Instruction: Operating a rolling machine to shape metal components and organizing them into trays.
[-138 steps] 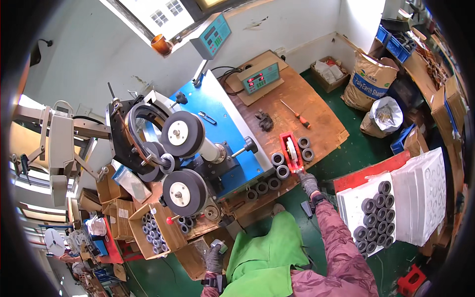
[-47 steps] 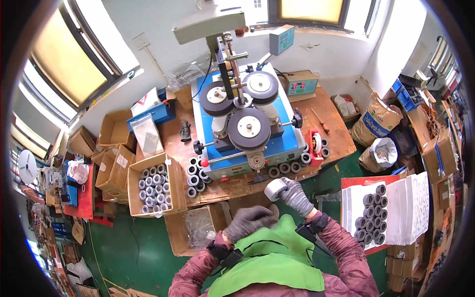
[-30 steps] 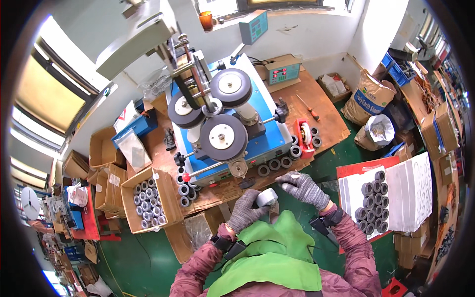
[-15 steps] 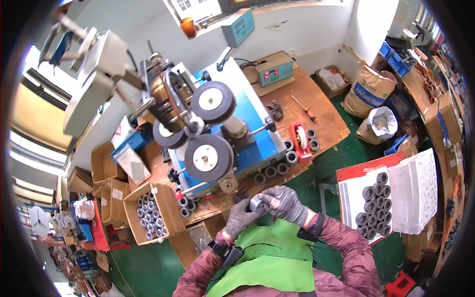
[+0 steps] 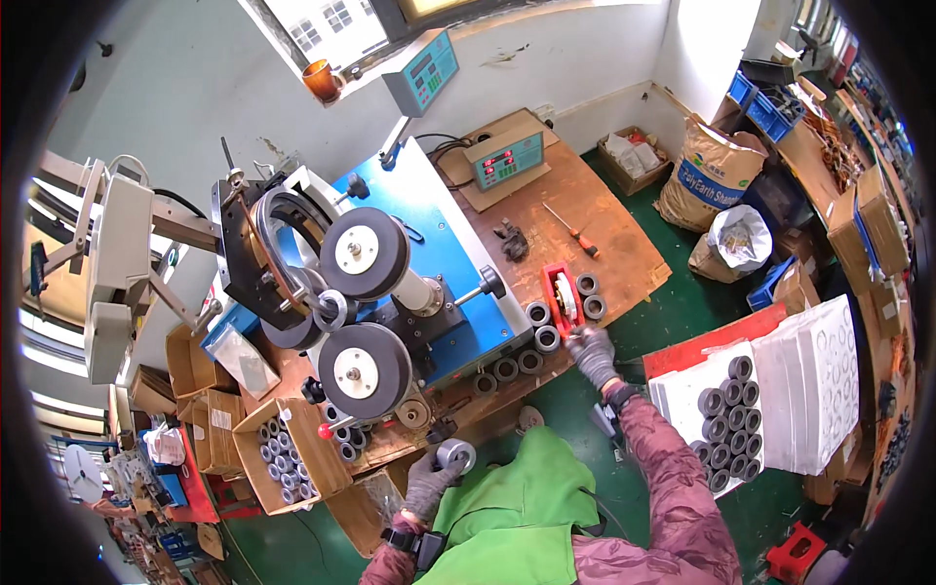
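My gloved left hand (image 5: 429, 487) is closed on a thick grey ring (image 5: 455, 455), held over the green apron below the machine. My gloved right hand (image 5: 595, 359) reaches the near end of a red tape dispenser (image 5: 559, 297) with a white roll, at the table's right front edge. Its fingers are drawn together there; what they pinch is too small to make out. Beside the dispenser, dark rings (image 5: 587, 284) stand on both sides. On the blue-topped winding machine (image 5: 444, 341), another grey ring (image 5: 333, 310) sits between black rollers (image 5: 366, 253).
A cardboard box (image 5: 336, 468) of rings is at the left. Stacked white sheets (image 5: 673, 400) carry several more rings at the right. A screwdriver (image 5: 575, 234) and a display unit (image 5: 509, 161) lie on the wooden table (image 5: 624, 263). A red stool (image 5: 795, 554) stands lower right.
Both hands were together on the ring. My right hand has let go and moved right and up to the tape dispenser; my left keeps the ring, slightly lower and left. The view has shifted.
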Motion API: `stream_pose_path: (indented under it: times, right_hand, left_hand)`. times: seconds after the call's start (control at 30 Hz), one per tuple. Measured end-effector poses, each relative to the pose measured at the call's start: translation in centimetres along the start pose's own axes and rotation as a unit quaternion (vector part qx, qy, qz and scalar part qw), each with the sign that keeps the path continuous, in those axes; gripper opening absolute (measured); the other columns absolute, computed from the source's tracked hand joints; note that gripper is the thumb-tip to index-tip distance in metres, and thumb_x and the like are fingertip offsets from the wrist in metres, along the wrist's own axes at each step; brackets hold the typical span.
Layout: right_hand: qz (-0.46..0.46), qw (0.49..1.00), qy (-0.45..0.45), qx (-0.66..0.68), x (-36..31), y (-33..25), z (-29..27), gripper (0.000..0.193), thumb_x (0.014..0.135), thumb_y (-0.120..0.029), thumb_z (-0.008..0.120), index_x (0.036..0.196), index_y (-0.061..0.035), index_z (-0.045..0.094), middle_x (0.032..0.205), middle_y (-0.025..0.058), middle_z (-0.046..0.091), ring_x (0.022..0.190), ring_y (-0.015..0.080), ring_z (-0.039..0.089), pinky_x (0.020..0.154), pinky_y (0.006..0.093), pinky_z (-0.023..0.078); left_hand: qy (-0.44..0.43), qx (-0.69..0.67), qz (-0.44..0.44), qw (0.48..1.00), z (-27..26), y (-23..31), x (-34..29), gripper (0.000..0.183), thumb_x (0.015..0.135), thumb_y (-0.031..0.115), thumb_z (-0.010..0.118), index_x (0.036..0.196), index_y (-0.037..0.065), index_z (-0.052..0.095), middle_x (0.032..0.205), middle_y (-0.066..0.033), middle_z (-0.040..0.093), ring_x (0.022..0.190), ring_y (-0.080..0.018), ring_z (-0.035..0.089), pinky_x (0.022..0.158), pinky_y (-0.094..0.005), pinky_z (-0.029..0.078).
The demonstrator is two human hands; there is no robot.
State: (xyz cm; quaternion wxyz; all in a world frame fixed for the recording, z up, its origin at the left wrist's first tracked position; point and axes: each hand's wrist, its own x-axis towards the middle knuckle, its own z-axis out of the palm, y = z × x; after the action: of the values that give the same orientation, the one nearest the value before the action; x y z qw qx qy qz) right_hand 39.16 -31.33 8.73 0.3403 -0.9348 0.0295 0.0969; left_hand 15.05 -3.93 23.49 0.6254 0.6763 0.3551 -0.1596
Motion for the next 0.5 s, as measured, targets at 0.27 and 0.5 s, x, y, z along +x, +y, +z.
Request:
stream_pose_path:
  times: [0.27, 0.5]
  right_hand:
    - [0.138, 0.99, -0.006, 0.041, 5.5, 4.6, 5.5, 0.041, 0.072, -0.032, 0.067, 0.104, -0.0085, 0.056, 0.085, 0.0159, 0.064, 0.082, 0.0338, 0.06, 0.075, 0.0408, 0.046]
    - [0.126, 0.984, 0.03, 0.121, 4.9, 5.2, 4.3, 0.041, 0.07, -0.025, 0.068, 0.105, -0.0081, 0.054, 0.082, 0.0139, 0.064, 0.08, 0.0325, 0.061, 0.073, 0.0398, 0.047]
  left_hand:
    - [0.029, -0.015, -0.038, 0.999, -0.5, -0.6, -1.1, 0.037, 0.076, 0.017, 0.07, 0.102, -0.005, 0.056, 0.09, -0.0109, 0.061, 0.074, -0.0167, 0.062, 0.061, -0.0288, 0.056]
    - [0.028, 0.008, -0.033, 0.999, 0.0, 0.0, -0.7, 0.037, 0.077, 0.016, 0.068, 0.104, -0.005, 0.055, 0.088, -0.0117, 0.062, 0.071, -0.017, 0.062, 0.061, -0.0283, 0.054]
